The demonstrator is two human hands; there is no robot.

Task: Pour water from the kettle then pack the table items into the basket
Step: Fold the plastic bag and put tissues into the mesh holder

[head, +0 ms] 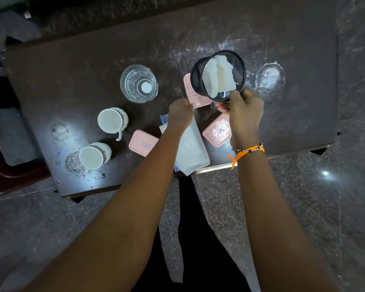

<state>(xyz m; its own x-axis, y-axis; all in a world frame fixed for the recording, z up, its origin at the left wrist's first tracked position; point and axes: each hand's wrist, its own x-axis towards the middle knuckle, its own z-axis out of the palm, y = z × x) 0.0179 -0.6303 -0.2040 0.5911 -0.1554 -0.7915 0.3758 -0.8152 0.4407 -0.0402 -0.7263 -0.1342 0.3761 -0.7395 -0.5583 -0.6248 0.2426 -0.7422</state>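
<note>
A black mesh basket [238,66] is tilted toward me above the dark table [72,81], with a white folded item [218,77] inside it. My right hand [243,113] grips the basket's near rim. My left hand [180,114] pinches the near edge of a pink container [193,95] that lies partly under the basket. Two more pink containers rest on the table: one [143,142] left of my left arm, one [217,130] beside my right wrist. No kettle is in view.
A clear glass [139,83] stands at mid-table. Two white cups [112,120] [94,155] sit near the left front. A white plastic packet [191,150] lies under my left forearm at the table's front edge [219,165]. Stone floor surrounds the table.
</note>
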